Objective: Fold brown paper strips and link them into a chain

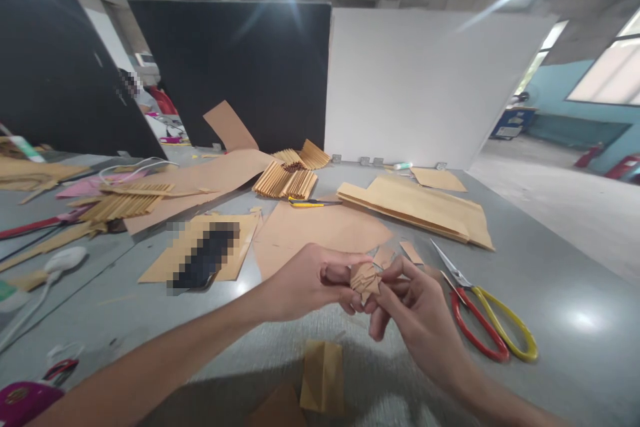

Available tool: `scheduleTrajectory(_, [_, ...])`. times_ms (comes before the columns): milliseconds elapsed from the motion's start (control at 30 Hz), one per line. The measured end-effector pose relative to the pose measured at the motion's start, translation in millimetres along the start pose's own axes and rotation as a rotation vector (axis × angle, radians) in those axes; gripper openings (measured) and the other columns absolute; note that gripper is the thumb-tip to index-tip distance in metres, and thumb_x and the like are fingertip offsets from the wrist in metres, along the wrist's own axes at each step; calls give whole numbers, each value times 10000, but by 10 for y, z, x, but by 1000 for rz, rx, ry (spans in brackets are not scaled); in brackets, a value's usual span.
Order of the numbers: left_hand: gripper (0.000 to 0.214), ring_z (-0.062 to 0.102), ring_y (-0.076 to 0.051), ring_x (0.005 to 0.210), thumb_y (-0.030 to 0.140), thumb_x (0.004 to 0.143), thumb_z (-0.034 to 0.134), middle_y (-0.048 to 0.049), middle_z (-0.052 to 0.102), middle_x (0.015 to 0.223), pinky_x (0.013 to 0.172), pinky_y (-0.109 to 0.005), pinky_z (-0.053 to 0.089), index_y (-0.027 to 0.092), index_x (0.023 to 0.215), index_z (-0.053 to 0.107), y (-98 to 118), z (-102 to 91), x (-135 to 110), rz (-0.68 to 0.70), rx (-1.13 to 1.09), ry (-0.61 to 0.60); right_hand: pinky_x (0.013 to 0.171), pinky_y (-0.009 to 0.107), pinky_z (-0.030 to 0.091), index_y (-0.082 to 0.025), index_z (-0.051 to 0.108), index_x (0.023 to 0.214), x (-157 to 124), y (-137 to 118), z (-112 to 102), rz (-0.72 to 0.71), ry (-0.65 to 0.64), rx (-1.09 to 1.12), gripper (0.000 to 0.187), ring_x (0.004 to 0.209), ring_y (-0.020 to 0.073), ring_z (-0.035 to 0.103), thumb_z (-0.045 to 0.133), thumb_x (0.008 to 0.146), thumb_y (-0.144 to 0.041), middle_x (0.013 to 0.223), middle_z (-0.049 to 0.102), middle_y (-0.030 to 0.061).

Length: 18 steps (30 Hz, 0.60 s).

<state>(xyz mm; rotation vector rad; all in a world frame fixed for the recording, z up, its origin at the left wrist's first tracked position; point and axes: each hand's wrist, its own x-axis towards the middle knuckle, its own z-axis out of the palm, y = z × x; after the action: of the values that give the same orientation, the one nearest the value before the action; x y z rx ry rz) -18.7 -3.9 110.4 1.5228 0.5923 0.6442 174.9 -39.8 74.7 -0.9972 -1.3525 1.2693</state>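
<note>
Between my two hands, above the grey table, is a small piece of folded brown paper (366, 281) with pleats and pointed edges. My left hand (310, 283) pinches its left side with thumb and fingers. From the right, the fingertips of my right hand (413, 303) close on its other edge. Small brown paper scraps (411, 252) lie just behind my hands. To the right of my right hand rest scissors (465, 285) with one red and one yellow handle, blades apart. A creased piece of tan paper (323, 373) lies on the table below my hands.
Behind are a large brown sheet (320, 230), a yellow cutter (306, 202), pleated paper bundles (285, 181) and a folded paper stack (425, 210). At left lie a dark phone (207, 257) and a white cable (30, 307). Black and white panels (425, 87) stand at the back.
</note>
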Motion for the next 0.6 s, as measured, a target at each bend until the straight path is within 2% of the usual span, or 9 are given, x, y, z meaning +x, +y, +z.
scheduleTrajectory(133, [296, 660, -184, 838, 248, 795, 805, -26, 693, 881, 792, -308, 546, 165, 1063, 711, 2, 25, -11, 79, 148, 66, 483, 260, 519, -231, 451, 879, 27, 56, -4, 1, -15, 13, 347, 447, 157, 662, 641, 938, -515, 584, 696, -20])
scheduleTrajectory(200, [320, 664, -183, 833, 254, 815, 789, -27, 696, 901, 788, -307, 546, 175, 1114, 708, -18, 38, -12, 96, 197, 90, 494, 268, 526, -230, 462, 890, 33, 75, -3, 7, -14, -1, 341, 450, 165, 661, 633, 943, -520, 548, 690, -19])
scheduleTrajectory(300, [464, 677, -183, 827, 210, 882, 706, -42, 724, 915, 806, -325, 548, 191, 1339, 627, -67, 30, -13, 94, 235, 112, 476, 260, 502, -229, 483, 894, 37, 92, -8, -22, 10, -70, 321, 448, 162, 640, 635, 943, -508, 560, 687, -14])
scheduleTrajectory(367, [591, 683, -197, 867, 187, 883, 691, -60, 739, 951, 849, -358, 546, 196, 1453, 535, -100, -1, -13, 98, 282, 124, 478, 251, 478, -225, 504, 854, 43, 100, -22, -65, 23, -180, 289, 474, 148, 618, 634, 948, -466, 611, 679, -7])
scheduleTrajectory(433, [645, 677, -203, 884, 179, 867, 703, -64, 743, 972, 879, -383, 541, 207, 1480, 507, -122, -43, -11, 98, 320, 126, 505, 252, 460, -220, 521, 794, 52, 113, -48, -126, 48, -358, 260, 515, 140, 592, 631, 950, -398, 634, 645, -9])
scheduleTrajectory(533, [591, 661, -195, 875, 169, 852, 714, -54, 737, 958, 884, -381, 540, 207, 1425, 574, -133, -100, -2, 83, 302, 85, 565, 264, 445, -221, 544, 763, 57, 157, -98, -257, 81, -630, 203, 570, 141, 559, 634, 929, -294, 638, 595, -22])
scheduleTrajectory(600, [554, 657, -187, 870, 169, 840, 730, -48, 730, 957, 880, -365, 542, 203, 1382, 617, -132, -127, 6, 74, 260, 51, 592, 264, 448, -226, 548, 782, 51, 196, -128, -340, 73, -723, 162, 589, 139, 552, 624, 923, -249, 652, 591, -28])
